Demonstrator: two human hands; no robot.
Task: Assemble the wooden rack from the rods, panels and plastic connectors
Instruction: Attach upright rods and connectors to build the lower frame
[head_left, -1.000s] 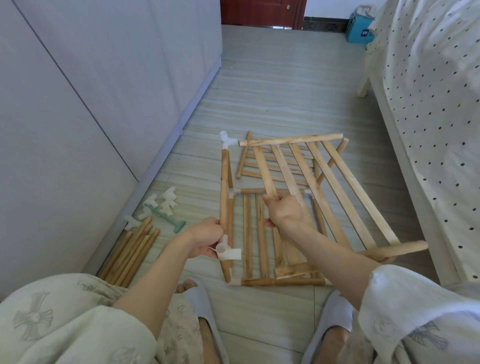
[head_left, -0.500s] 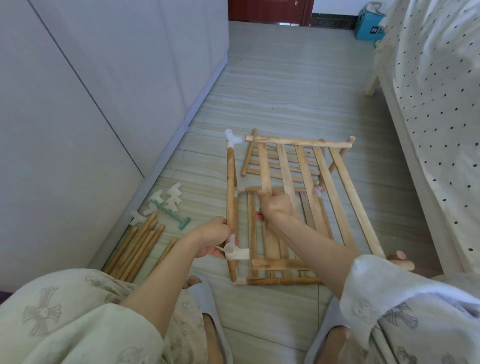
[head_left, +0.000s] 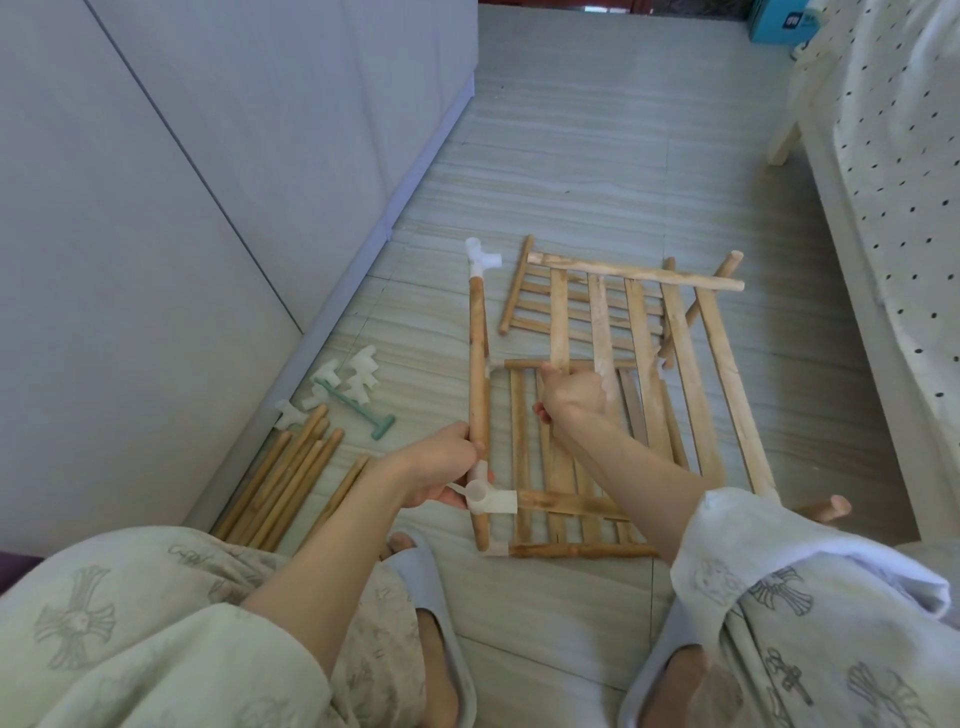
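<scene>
Slatted panel (head_left: 644, 364) has dropped lower in last second, near rail end now meeting white plastic connector (head_left: 491, 500). Left hand (head_left: 441, 467) grips upright rod (head_left: 478, 374) above connector; right hand (head_left: 574, 395) clasps slat. Seating probably incomplete; joint partly hidden.

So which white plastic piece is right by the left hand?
The connector low on the upright rod, touching the left hand. The spare ones lie loose by the wall.

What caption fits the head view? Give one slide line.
Left hand grips the upright rod above a white connector; right hand holds the slatted panel.
</scene>
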